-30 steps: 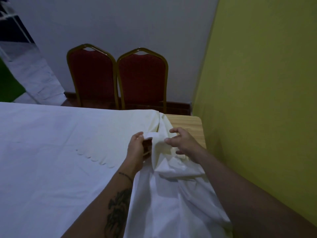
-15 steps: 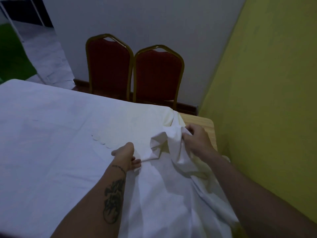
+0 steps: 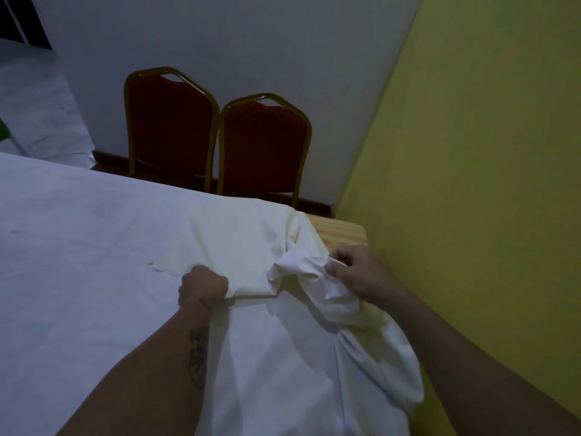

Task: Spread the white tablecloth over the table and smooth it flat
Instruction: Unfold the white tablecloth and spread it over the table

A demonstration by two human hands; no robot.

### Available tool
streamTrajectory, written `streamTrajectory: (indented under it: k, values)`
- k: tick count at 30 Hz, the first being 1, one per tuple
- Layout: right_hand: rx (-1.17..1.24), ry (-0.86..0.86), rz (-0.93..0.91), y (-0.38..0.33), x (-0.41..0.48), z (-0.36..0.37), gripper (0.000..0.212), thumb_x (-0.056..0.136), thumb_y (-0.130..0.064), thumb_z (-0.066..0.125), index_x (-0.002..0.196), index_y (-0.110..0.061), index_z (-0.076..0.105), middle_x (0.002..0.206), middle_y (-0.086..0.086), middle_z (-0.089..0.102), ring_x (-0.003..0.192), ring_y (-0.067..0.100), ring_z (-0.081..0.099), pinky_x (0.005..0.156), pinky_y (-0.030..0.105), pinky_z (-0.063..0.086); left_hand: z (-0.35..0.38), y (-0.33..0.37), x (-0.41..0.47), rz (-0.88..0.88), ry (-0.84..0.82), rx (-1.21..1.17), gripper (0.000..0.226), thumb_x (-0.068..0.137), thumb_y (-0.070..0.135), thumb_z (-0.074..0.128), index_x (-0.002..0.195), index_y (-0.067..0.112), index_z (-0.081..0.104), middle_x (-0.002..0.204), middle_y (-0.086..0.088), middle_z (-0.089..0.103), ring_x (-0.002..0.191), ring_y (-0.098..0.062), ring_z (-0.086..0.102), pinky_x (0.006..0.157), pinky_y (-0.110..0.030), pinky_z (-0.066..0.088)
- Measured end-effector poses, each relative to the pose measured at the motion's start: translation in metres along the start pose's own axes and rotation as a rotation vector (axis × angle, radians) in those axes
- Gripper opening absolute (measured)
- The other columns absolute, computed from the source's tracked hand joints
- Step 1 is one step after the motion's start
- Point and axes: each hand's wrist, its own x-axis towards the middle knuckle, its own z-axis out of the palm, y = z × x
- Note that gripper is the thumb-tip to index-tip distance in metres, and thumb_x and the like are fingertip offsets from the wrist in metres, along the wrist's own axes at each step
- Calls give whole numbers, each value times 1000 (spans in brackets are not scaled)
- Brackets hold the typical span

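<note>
The white tablecloth (image 3: 94,262) covers most of the table, lying flat on the left and bunched in folds near the right end. A folded-over flap lies between my hands. My left hand (image 3: 202,286) is closed on the flap's near edge. My right hand (image 3: 356,272) pinches a crumpled bunch of cloth farther right. A bare wooden corner of the table (image 3: 341,232) shows at the far right, uncovered by the cloth.
Two red chairs with gold frames (image 3: 171,124) (image 3: 264,146) stand against the grey wall just beyond the table's far edge. A yellow-green wall (image 3: 471,184) runs close along the table's right side. Pale floor (image 3: 41,121) shows at the far left.
My hands have moved apart: the left has slid left along the cloth edge and closed on it, the right has shifted right with its bunch. The flap between them is drawn out flatter.
</note>
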Motion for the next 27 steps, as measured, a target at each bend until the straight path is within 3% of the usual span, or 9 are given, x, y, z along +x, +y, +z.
streamTrajectory:
  k: [4, 7, 9, 11, 13, 16, 19, 22, 27]
  values:
    - [-301, -93, 78, 6, 18, -4, 1, 76, -17, 59, 77, -17, 60, 78, 1, 61, 72, 20, 58, 59, 30, 46, 7, 32, 1, 144, 1, -178, 25, 80, 23, 55, 101, 11, 62, 113, -20, 65, 104, -41, 60, 92, -40, 51]
    - [-607, -153, 227, 9, 37, -13, 25, 75, -33, 63, 91, -15, 58, 84, 1, 61, 76, 21, 61, 68, 32, 52, 11, 94, -5, 220, -20, -404, 21, 97, 21, 47, 115, 15, 56, 116, -13, 60, 100, -33, 58, 89, -48, 57]
    - [-638, -149, 274, 19, 51, -26, 33, 80, -41, 61, 98, -13, 63, 88, 0, 63, 81, 21, 63, 70, 31, 49, 10, 144, -10, 252, -16, -529, 30, 100, 21, 44, 128, 13, 53, 121, -12, 56, 106, -32, 57, 88, -46, 57]
    - [-649, -133, 328, 34, 61, -41, 45, 86, -50, 54, 111, -14, 63, 105, 4, 66, 96, 25, 63, 74, 31, 45, 7, 187, -12, 299, 24, -559, 34, 100, 25, 44, 131, 12, 52, 122, -13, 55, 112, -32, 55, 97, -48, 51]
    - [-635, -153, 345, 52, 72, -61, 51, 87, -50, 51, 122, -13, 59, 121, 7, 64, 105, 27, 61, 80, 33, 47, 7, 230, -16, 330, -4, -589, 33, 100, 27, 44, 129, 15, 53, 121, -12, 58, 105, -29, 60, 93, -46, 53]
    - [-324, -236, 222, 60, 89, -80, 60, 80, -29, 61, 136, -15, 47, 135, 7, 54, 116, 27, 55, 92, 37, 49, 12, 282, -29, 355, -158, -745, 39, 105, 19, 39, 144, 17, 39, 105, -8, 62, 78, -16, 65, 67, -32, 58]
    - [237, -197, 130, 57, 114, -89, 83, 66, -31, 66, 143, -23, 36, 135, 1, 53, 122, 26, 53, 102, 45, 46, 32, 330, -44, 380, -248, -749, 43, 105, 15, 37, 148, 14, 32, 102, -10, 64, 78, -15, 70, 77, -34, 61]
    - [430, -37, 151, 54, 139, -77, 99, 61, -44, 77, 145, -31, 26, 132, -5, 54, 114, 23, 58, 98, 48, 48, 50, 353, -47, 394, -278, -744, 42, 103, 13, 40, 145, 17, 36, 121, -14, 61, 83, -16, 72, 79, -34, 61]
    - [722, 128, 267, 84, 171, -87, 34, 83, -7, 67, 117, -8, 62, 107, 10, 71, 88, 25, 68, 79, 38, 56, 69, 368, -48, 449, -341, -736, 26, 101, 16, 45, 126, 13, 52, 118, -10, 65, 94, -18, 69, 87, -38, 58]
